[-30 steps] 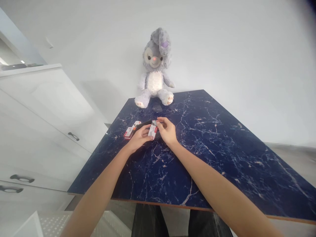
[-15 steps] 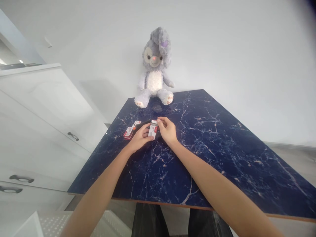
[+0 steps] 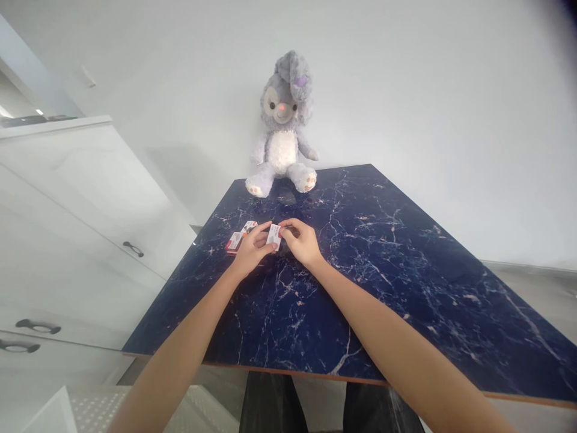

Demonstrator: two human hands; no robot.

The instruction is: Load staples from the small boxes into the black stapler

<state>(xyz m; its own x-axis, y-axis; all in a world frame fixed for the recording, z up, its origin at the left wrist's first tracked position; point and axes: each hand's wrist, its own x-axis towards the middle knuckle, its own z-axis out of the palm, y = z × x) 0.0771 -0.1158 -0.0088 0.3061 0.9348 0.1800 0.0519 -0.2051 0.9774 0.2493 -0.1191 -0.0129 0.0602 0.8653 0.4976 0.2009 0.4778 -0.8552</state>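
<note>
My left hand (image 3: 252,248) holds a small white-and-red cardboard box (image 3: 273,237) between thumb and fingers, tilted up just above the table. At the upper right corner of this box, my right hand (image 3: 301,242) pinches with thumb and forefinger. The box top looks closed; its printing is too small to read. Beside my left hand lie another red-and-white box (image 3: 234,242) and, behind it, a second small printed box (image 3: 249,227). A dark object with an orange spot is mostly hidden by my left hand.
A grey plush rabbit (image 3: 282,129) sits at the back of the dark blue marbled table (image 3: 360,264), against the wall. To the left stands a white cabinet (image 3: 90,222) with dark handles. A white perforated surface (image 3: 97,409) shows below the table's front left edge.
The flap at the top of the held box, open before, now looks folded down. Both hands have shifted slightly, and the left hand now covers more of the dark object.
</note>
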